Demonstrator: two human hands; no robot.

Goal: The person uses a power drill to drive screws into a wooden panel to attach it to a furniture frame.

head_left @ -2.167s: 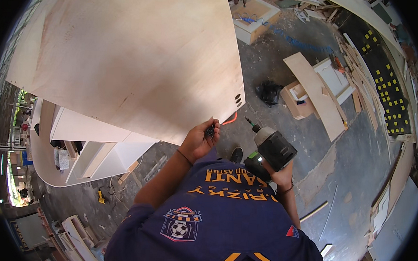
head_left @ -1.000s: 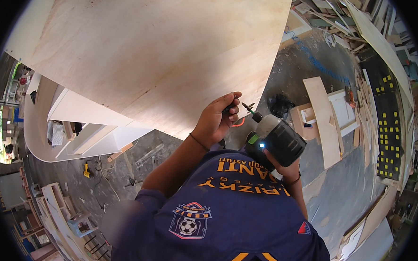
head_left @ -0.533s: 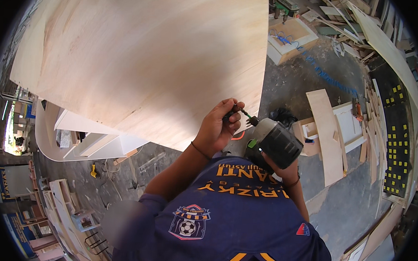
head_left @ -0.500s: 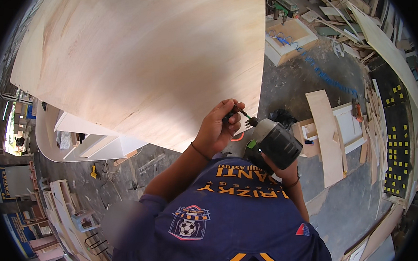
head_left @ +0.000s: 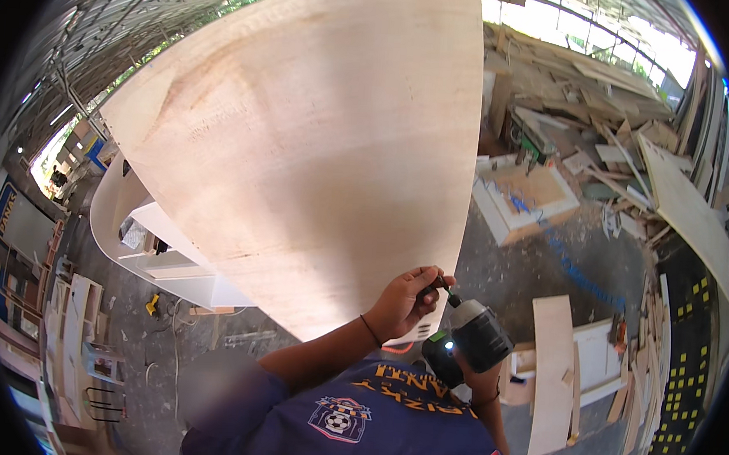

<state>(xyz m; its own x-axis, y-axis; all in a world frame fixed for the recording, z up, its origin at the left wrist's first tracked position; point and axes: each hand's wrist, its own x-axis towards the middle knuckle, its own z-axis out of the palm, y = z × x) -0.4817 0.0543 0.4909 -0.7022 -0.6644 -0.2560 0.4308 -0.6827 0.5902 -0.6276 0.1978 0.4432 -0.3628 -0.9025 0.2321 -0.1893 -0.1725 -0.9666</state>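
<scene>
A grey and black cordless drill point(head_left: 481, 332) is held in my right hand point(head_left: 480, 382), its body hiding most of the grip. The small light on it is lit, and its nose points up and left. Close by the tip, my left hand point(head_left: 406, 304) has its fingers pinched together at the drill's bit. What lies between those fingers is too small and dark to name. Beyond both hands rises a large pale plywood sheet point(head_left: 302, 150), with its lower right corner just behind my left hand.
To the left stands a white curved cabinet point(head_left: 169, 250). On the right are a wooden box frame point(head_left: 497, 222), a coiled blue hose point(head_left: 573, 267) and a leaning plank point(head_left: 550, 377). Scrap wood point(head_left: 586, 91) is heaped at the far right. A yellow tool point(head_left: 153, 304) lies on the floor.
The view has tilted up, so more of the roof and scrap pile shows. My left fingers have closed in on the drill's tip, and the drill's light now shows brightly.
</scene>
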